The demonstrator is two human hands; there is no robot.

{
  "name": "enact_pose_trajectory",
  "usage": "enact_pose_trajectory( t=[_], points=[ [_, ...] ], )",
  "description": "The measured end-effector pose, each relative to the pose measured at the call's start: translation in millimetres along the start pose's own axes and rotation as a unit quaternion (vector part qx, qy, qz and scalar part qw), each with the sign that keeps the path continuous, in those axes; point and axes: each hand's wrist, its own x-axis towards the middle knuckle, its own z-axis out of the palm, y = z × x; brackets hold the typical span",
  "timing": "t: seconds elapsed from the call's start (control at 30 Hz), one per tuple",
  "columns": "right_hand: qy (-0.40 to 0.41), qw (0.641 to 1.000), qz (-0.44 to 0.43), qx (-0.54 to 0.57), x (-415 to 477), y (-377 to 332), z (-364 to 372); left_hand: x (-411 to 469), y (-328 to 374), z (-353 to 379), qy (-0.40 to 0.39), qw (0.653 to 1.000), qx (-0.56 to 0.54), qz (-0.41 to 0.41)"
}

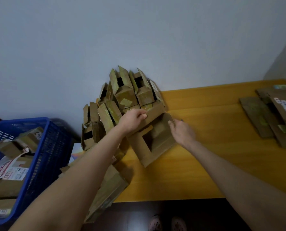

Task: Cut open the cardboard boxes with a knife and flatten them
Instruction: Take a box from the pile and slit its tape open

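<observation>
Yellow tabletop (205, 164) against the wall. Blue basket (44, 155) at the left holds boxes and papers. Pile of boxes (125, 94) on the tabletop's left end, flattened cardboard (259, 117) far right. Open box (155, 144) lies tilted just beside the pile. The left grip (132, 120) curls over its top flap, and the right grip (182, 132) pinches its right wall, slightly blurred.

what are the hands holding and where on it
The open cardboard box: left hand grips its far flap, right hand grips its right wall edge.
</observation>
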Motion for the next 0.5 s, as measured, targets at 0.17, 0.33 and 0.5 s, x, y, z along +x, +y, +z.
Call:
enact_pose_trajectory(
  t=[0.17, 0.33, 0.5],
  points=[
    [0.052, 0.998, 0.008, 0.022, -6.3, -9.6, -10.9, -5.5, -2.0, 4.5, 0.216, 0.974, 0.066, -0.029],
    [0.101, 0.994, 0.04, 0.015, -5.8, -8.8, -19.9, -10.7, 1.6, 28.9, 0.196, 0.919, -0.221, -0.262],
    [0.128, 0.986, 0.025, 0.107, -8.0, -5.5, -25.0, -5.6, -3.9, 30.3, 0.155, 0.931, -0.241, -0.227]
  ],
)
